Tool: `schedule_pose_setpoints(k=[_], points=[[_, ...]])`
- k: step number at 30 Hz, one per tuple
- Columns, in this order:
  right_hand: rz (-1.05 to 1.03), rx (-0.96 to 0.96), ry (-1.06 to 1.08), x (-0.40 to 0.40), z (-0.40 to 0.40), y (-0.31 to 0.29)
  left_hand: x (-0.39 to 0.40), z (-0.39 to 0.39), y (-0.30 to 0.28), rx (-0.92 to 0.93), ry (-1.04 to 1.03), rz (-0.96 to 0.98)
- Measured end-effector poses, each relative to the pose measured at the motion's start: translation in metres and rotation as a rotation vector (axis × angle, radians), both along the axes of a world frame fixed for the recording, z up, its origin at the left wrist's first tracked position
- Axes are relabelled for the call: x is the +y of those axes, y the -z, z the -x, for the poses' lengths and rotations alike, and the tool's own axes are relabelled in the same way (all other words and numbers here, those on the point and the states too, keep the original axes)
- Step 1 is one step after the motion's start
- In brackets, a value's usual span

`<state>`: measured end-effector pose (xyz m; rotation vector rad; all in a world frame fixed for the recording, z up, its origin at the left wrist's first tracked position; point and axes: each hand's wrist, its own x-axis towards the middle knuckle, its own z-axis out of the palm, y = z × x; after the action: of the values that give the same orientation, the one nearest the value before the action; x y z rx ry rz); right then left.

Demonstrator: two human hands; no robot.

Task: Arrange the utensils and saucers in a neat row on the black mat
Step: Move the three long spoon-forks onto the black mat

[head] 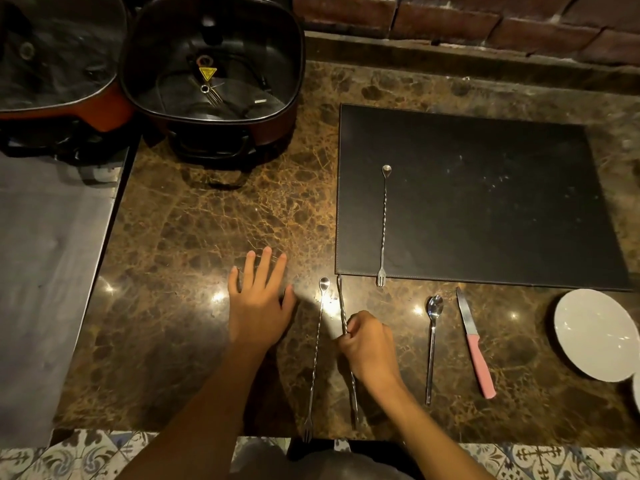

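The black mat [485,202] lies at the right of the marble counter. One long twisted bar spoon [384,216] rests on its left part, fork end over the near edge. My right hand [369,348] is shut on a second twisted bar spoon [343,306], near its middle. A third twisted spoon [318,348] lies just left of it on the counter. My left hand [258,303] rests flat and open on the marble. A plain spoon [432,344], a pink-handled knife [475,344] and a white saucer [594,332] sit to the right, in front of the mat.
Two dark square pots [214,64] stand at the back left, one [52,57] partly over a grey metal surface [45,271]. A brick wall [485,26] runs along the back. The edge of a second white dish [636,393] shows at the far right.
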<state>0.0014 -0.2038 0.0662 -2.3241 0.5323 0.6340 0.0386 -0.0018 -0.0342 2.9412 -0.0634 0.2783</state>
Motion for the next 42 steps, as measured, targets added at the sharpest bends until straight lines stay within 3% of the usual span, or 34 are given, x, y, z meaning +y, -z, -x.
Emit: schedule_pose_setpoints(k=[6,12,19,26,33,37,42], points=[[-0.064,-0.144,0.105,-0.012,-0.023,-0.014,-0.001,0.0,-0.004,0.04,-0.003,0.003],[0.058,-0.31,0.096,-0.032,-0.105,-0.016,-0.003,-0.001,-0.01,0.087,-0.023,0.014],[0.158,-0.281,0.075,-0.029,-0.185,-0.008,-0.005,-0.002,-0.018,0.192,-0.047,-0.015],[0.243,-0.21,-0.043,-0.021,-0.204,-0.004,-0.005,0.0,-0.017,0.186,-0.03,-0.027],[0.144,-0.305,0.02,-0.024,-0.173,-0.005,-0.006,0.0,-0.022,0.197,-0.045,-0.014],[0.001,-0.234,-0.014,-0.001,-0.106,0.001,-0.006,-0.001,-0.028,0.221,-0.047,0.0],[-0.012,-0.171,-0.126,0.032,-0.01,0.002,-0.007,-0.001,-0.027,0.197,-0.043,0.027]])
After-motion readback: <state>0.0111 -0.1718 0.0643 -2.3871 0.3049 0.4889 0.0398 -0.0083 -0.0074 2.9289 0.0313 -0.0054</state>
